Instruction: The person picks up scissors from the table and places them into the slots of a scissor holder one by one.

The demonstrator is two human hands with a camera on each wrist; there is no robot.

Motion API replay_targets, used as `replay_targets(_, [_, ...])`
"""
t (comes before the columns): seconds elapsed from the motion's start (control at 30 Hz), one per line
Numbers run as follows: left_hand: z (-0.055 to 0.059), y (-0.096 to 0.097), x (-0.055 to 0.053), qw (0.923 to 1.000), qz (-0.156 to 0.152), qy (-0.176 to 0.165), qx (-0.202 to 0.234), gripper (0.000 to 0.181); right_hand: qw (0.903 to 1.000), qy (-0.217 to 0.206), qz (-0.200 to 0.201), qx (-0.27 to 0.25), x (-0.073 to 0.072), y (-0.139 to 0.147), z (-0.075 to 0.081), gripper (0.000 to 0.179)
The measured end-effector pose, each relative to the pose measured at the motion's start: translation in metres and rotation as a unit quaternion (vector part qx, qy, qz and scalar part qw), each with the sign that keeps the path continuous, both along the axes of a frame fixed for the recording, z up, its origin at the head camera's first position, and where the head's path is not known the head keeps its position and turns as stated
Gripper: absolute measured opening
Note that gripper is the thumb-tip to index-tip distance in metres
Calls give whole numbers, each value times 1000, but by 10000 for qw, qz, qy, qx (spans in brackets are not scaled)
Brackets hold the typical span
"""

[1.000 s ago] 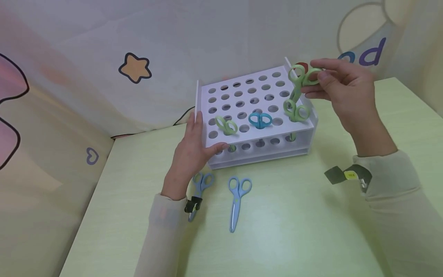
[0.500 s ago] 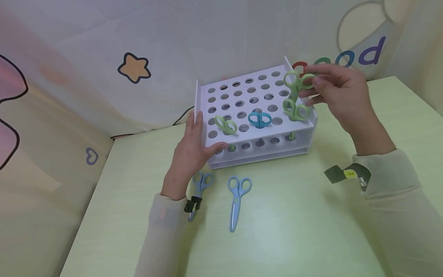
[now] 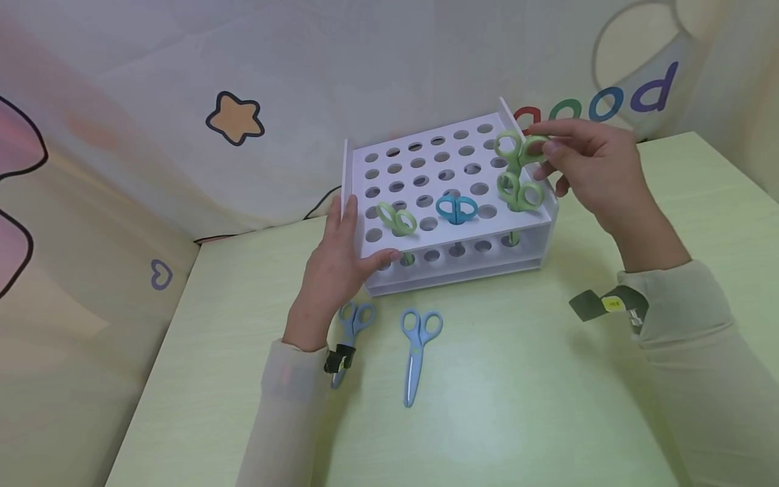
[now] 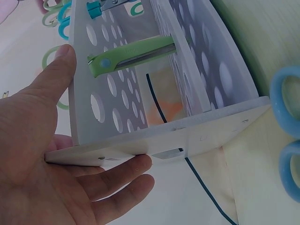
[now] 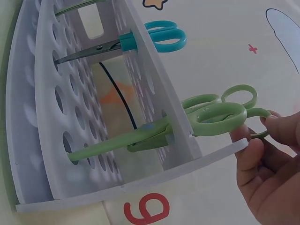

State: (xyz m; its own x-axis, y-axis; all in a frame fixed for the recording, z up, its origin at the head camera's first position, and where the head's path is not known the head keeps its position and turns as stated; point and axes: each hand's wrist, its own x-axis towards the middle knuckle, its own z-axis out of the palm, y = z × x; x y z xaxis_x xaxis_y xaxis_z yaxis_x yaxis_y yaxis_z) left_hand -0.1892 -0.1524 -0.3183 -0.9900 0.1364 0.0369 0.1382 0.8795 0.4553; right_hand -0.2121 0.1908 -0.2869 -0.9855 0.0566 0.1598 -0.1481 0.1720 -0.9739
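My left hand (image 3: pixel 331 267) grips the near left corner of a white holed rack (image 3: pixel 429 224), thumb along the front edge and fingers against the side panel. With thumb and fingers my right hand (image 3: pixel 602 172) pinches a handle ring of green scissors (image 3: pixel 516 161) at the rack's right side. Their blade end shows below the top plate in the right wrist view, beside the longer blade of other green scissors (image 5: pixel 112 143). Teal scissors (image 3: pixel 456 211) stand in the front row's middle, and another green pair (image 3: pixel 399 223) leans in a hole near my left thumb.
Blue scissors (image 3: pixel 414 358) lie on the pale green table (image 3: pixel 517 379) in front of the rack. A second blue pair (image 3: pixel 349 328) lies partly under my left wrist. Behind the rack rises a patterned cloth backdrop (image 3: pixel 292 61); a dark cord (image 3: pixel 322 210) runs beside it.
My right hand has moved down and slightly left, lowering the green scissors into the rack behind the front right pair. My left hand stays on the rack.
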Motion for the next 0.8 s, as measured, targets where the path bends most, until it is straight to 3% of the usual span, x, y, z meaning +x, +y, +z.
replay_targets(0.8, [-1, 0, 0, 10000, 40, 25, -4, 110, 9965, -268, -188, 766, -5, -5, -9, 30])
